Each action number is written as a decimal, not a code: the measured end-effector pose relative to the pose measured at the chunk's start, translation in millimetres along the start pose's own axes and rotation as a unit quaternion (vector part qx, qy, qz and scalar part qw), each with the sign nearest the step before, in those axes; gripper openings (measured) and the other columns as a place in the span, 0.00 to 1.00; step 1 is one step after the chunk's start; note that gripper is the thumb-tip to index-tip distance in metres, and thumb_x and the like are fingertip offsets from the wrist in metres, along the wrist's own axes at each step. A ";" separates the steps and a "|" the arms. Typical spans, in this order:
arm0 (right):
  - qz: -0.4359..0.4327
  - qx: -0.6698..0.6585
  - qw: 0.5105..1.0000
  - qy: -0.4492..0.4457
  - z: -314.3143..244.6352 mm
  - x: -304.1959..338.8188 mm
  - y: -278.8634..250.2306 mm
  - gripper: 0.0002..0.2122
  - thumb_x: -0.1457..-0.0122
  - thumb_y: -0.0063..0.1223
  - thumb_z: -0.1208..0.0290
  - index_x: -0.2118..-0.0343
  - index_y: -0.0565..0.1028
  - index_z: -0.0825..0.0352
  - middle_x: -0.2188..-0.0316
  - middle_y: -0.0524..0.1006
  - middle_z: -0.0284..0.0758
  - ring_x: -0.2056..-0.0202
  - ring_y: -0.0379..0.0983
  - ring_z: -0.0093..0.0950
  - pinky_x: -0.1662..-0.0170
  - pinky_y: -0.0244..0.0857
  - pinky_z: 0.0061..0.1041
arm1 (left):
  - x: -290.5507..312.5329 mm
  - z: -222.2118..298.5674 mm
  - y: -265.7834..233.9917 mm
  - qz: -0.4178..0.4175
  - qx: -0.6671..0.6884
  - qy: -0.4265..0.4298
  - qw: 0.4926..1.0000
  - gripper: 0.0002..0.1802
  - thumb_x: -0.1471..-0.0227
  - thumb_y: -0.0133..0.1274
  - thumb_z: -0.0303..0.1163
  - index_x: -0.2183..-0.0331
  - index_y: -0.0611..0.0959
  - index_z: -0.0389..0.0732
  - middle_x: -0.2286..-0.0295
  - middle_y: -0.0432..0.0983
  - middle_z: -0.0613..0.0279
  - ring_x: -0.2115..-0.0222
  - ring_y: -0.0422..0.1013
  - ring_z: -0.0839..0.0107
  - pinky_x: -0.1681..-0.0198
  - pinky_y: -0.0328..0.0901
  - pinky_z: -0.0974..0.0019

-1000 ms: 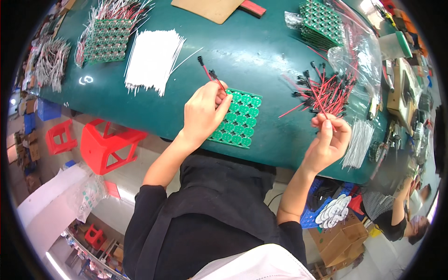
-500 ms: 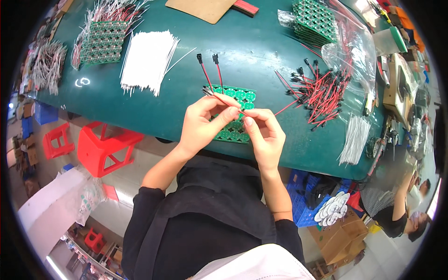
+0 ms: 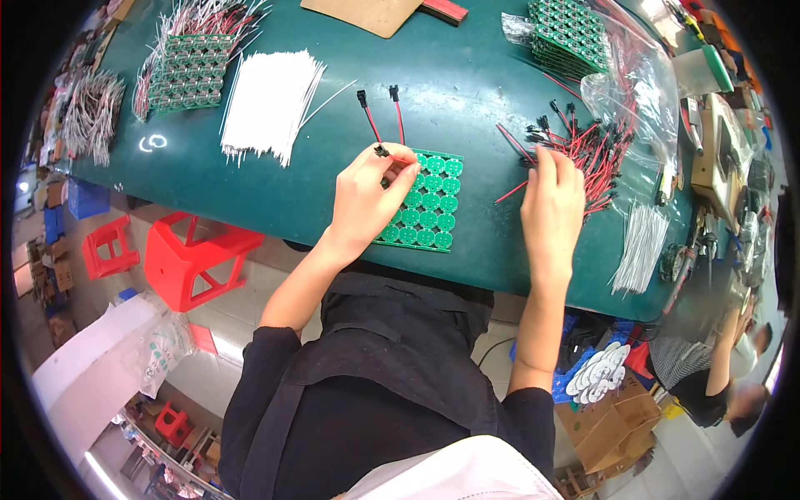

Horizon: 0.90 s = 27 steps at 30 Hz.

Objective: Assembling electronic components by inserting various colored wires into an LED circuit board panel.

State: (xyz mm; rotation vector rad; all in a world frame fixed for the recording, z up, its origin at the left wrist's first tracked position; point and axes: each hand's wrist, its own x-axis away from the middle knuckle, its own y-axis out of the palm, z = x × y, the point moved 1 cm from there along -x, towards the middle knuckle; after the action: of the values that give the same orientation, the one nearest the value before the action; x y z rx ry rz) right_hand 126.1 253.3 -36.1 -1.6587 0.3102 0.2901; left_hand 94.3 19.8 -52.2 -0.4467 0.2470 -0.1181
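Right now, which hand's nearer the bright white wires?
Left. Left hand sits right of the bright white wires; right hand is farther right, at the red wires.

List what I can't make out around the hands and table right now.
Head view: part of the green board and near ends of the red wires, hidden by the left hand.
Head view: whether the right hand holds anything; its own back hides that.
Head view: far end of the brown sheet, cut by the top edge.

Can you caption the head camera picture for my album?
Left hand holding black-plugged red wires over a green circuit-board panel, right hand at a pile of more.
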 end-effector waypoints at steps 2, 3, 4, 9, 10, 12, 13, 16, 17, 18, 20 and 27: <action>-0.025 0.003 1.000 0.012 10.1 0.5 1.4 0.10 0.44 0.54 0.76 0.59 0.74 0.67 0.63 0.72 0.38 0.60 0.70 0.36 0.60 0.65 0.34 | -1.0 2.7 0.9 0.000 -0.008 0.009 1.000 0.05 0.50 0.59 0.22 0.68 0.81 0.35 0.72 0.78 0.59 0.74 0.77 0.72 0.70 0.72 0.70; -0.025 0.002 1.000 0.011 13.3 1.6 3.2 0.10 0.44 0.54 0.76 0.59 0.74 0.67 0.63 0.72 0.38 0.60 0.70 0.36 0.60 0.65 0.34 | -1.1 3.6 1.1 0.000 -0.017 0.018 1.000 0.05 0.50 0.59 0.21 0.68 0.80 0.35 0.72 0.77 0.59 0.74 0.77 0.71 0.70 0.72 0.70; -0.036 0.002 0.999 0.016 16.1 2.8 5.6 0.08 0.45 0.54 0.75 0.62 0.74 0.67 0.65 0.72 0.38 0.61 0.70 0.36 0.60 0.65 0.34 | -1.3 3.5 1.1 0.001 -0.018 0.018 1.000 0.05 0.50 0.59 0.21 0.68 0.80 0.35 0.72 0.77 0.59 0.74 0.77 0.71 0.70 0.72 0.70; -0.011 -0.063 0.997 0.037 17.4 4.3 8.3 0.05 0.45 0.56 0.76 0.66 0.72 0.67 0.68 0.71 0.37 0.64 0.71 0.37 0.60 0.65 0.35 | -1.0 2.6 1.7 0.005 -0.013 0.031 0.999 0.05 0.50 0.58 0.20 0.69 0.79 0.35 0.73 0.77 0.60 0.75 0.77 0.71 0.71 0.72 0.70; -0.001 -0.092 0.995 0.049 17.4 3.9 6.8 0.06 0.46 0.56 0.77 0.66 0.72 0.67 0.69 0.71 0.38 0.65 0.71 0.37 0.62 0.66 0.35 | -1.4 2.3 2.4 0.003 -0.013 0.030 0.999 0.05 0.50 0.58 0.20 0.69 0.79 0.35 0.73 0.77 0.60 0.75 0.77 0.71 0.71 0.72 0.70; 0.010 -0.121 0.991 0.061 15.9 3.6 4.0 0.06 0.46 0.56 0.77 0.66 0.73 0.68 0.70 0.71 0.38 0.67 0.72 0.37 0.63 0.67 0.34 | -1.7 2.0 3.4 0.010 -0.027 0.045 0.999 0.05 0.51 0.58 0.21 0.69 0.79 0.35 0.74 0.76 0.61 0.75 0.76 0.72 0.72 0.72 0.70; 0.011 -0.153 0.985 0.077 14.1 4.1 2.4 0.05 0.46 0.56 0.78 0.66 0.73 0.68 0.70 0.72 0.38 0.68 0.72 0.36 0.64 0.67 0.33 | -1.5 2.3 4.1 0.010 -0.027 0.046 0.999 0.05 0.51 0.58 0.21 0.69 0.79 0.35 0.74 0.76 0.61 0.75 0.76 0.72 0.72 0.72 0.70; 0.022 -0.202 0.975 0.093 8.5 5.4 -4.0 0.04 0.45 0.56 0.79 0.67 0.73 0.69 0.72 0.72 0.37 0.72 0.72 0.31 0.68 0.68 0.29 | -1.3 3.2 6.2 0.014 -0.036 0.039 0.998 0.04 0.51 0.59 0.21 0.71 0.79 0.36 0.74 0.76 0.61 0.76 0.76 0.72 0.72 0.72 0.70; 0.030 -0.220 0.971 0.093 6.3 5.9 -6.9 0.04 0.44 0.57 0.78 0.67 0.74 0.69 0.72 0.73 0.36 0.74 0.72 0.28 0.70 0.68 0.27 | -1.3 3.3 6.6 0.016 -0.042 0.044 0.998 0.04 0.51 0.59 0.21 0.71 0.78 0.36 0.75 0.76 0.61 0.76 0.76 0.72 0.73 0.71 0.70; 0.030 -0.219 0.971 0.093 2.9 6.6 -11.0 0.04 0.44 0.57 0.78 0.67 0.74 0.69 0.72 0.73 0.36 0.74 0.72 0.28 0.70 0.68 0.27 | -1.2 3.0 6.9 0.018 -0.047 0.049 0.998 0.05 0.51 0.59 0.22 0.72 0.78 0.36 0.76 0.75 0.62 0.77 0.76 0.72 0.73 0.71 0.69; -0.004 -0.325 0.935 0.142 -5.0 9.0 -18.5 0.04 0.44 0.58 0.77 0.69 0.75 0.69 0.75 0.74 0.33 0.78 0.69 0.21 0.73 0.66 0.22 | -2.1 -0.8 6.1 0.011 -0.069 0.066 0.995 0.05 0.51 0.59 0.23 0.71 0.78 0.36 0.76 0.75 0.62 0.77 0.75 0.71 0.74 0.70 0.68; -0.229 -0.594 0.727 0.258 -29.1 35.0 -18.6 0.08 0.40 0.57 0.73 0.75 0.75 0.70 0.81 0.73 0.23 0.79 0.63 0.09 0.75 0.57 0.12 | -5.7 -0.2 11.2 -0.002 -0.125 0.021 0.992 0.13 0.52 0.62 0.28 0.65 0.76 0.40 0.77 0.74 0.63 0.76 0.75 0.66 0.73 0.69 0.65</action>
State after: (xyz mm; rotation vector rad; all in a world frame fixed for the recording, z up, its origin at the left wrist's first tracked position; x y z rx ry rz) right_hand 165.7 225.2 -28.6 -3.0267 0.0759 -0.5053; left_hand 89.4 30.7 -56.1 -0.6942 0.3040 -0.1006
